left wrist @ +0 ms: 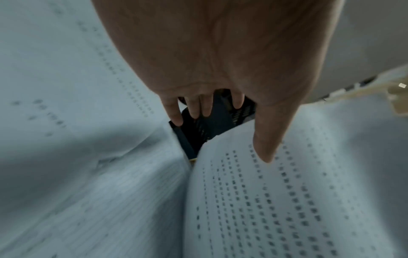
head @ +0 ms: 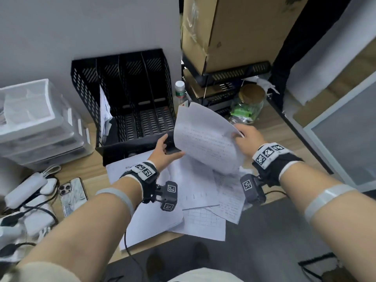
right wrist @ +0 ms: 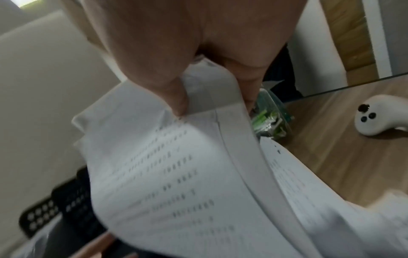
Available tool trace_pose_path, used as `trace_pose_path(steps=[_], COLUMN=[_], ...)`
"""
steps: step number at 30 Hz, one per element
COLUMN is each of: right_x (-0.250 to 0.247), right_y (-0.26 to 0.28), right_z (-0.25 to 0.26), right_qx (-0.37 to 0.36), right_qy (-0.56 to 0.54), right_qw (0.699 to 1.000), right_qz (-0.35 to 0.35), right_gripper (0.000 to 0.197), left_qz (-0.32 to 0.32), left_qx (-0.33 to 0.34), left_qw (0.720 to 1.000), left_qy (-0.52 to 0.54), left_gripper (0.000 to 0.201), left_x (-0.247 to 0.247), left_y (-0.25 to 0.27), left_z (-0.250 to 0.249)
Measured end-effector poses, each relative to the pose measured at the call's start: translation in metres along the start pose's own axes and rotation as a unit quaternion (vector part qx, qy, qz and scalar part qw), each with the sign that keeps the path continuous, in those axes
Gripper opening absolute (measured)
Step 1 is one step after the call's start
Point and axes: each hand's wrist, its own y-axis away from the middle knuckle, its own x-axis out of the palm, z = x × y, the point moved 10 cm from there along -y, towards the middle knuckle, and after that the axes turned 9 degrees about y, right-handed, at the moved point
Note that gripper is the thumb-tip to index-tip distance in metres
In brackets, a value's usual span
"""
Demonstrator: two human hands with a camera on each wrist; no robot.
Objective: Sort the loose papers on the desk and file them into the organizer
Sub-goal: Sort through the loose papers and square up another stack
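A black mesh organizer (head: 85, 82) with several upright slots stands at the back of the desk; its leftmost slot holds a few papers (head: 104, 110). My right hand (head: 240, 135) pinches the right edge of a curved sheaf of printed sheets (head: 207, 139), lifted above the desk just right of the organizer. In the right wrist view the thumb lies on top of the sheaf (right wrist: 176, 174). My left hand (head: 168, 147) is spread at the organizer's front lip, with its thumb against the sheaf's lower left edge and its fingertips (left wrist: 176, 120) straight. More loose papers (head: 193, 190) lie overlapping under both wrists.
A clear drawer unit (head: 36, 123) stands at the left, with a phone (head: 73, 194) and a power strip with chargers (head: 26, 188) in front. A white-capped bottle (head: 180, 92), a cork-lidded jar (head: 250, 104) and a cardboard box (head: 234, 33) crowd the back right. A white controller (right wrist: 379, 115) lies on the right.
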Motion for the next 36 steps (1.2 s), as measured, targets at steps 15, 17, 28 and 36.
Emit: trace_pose_path(steps=[15, 17, 28, 36], right_x=[0.061, 0.077, 0.086, 0.116], right_y=[0.035, 0.038, 0.028, 0.043], right_z=[-0.008, -0.001, 0.055, 0.095], right_qx=[0.193, 0.178, 0.086, 0.017], right_qy=[-0.380, -0.353, -0.309, -0.150], right_qw=[0.897, 0.911, 0.944, 0.969], right_qz=[0.116, 0.116, 0.074, 0.194], right_gripper=[0.028, 0.018, 0.009, 0.031], left_qz=[0.018, -0.001, -0.040, -0.078], left_qx=[0.007, -0.001, -0.004, 0.039], left_qw=[0.997, 0.996, 0.993, 0.976], left_qy=[0.074, 0.090, 0.111, 0.202], left_gripper=[0.034, 0.032, 0.040, 0.029], left_x=[-0.034, -0.046, -0.100, -0.122], left_y=[0.017, 0.022, 0.048, 0.059], left_z=[-0.038, -0.036, -0.018, -0.028])
